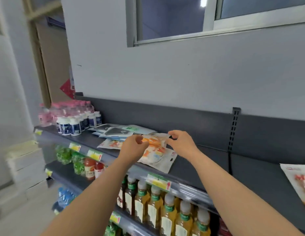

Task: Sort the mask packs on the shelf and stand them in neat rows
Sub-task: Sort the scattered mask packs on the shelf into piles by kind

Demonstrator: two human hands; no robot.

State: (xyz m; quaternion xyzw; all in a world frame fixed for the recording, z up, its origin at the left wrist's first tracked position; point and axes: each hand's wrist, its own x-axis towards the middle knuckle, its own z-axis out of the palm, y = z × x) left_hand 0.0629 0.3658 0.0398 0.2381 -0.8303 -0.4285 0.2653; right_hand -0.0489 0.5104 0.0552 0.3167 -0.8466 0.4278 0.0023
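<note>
White-capped jars [75,125] beside pink bottles [46,114], juice bottles [155,203] below.

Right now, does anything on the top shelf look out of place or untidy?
Yes. The mask packs lie flat in a crooked, overlapping heap on the top shelf, not standing in rows. One stray pack lies apart at the far right. The left hand and right hand pinch an orange-printed pack.

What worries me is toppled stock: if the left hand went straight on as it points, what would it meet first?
The orange-printed mask pack, just ahead of the left hand, its far corner pinched by the right hand. Past it, probably the shelf's back panel.
</note>
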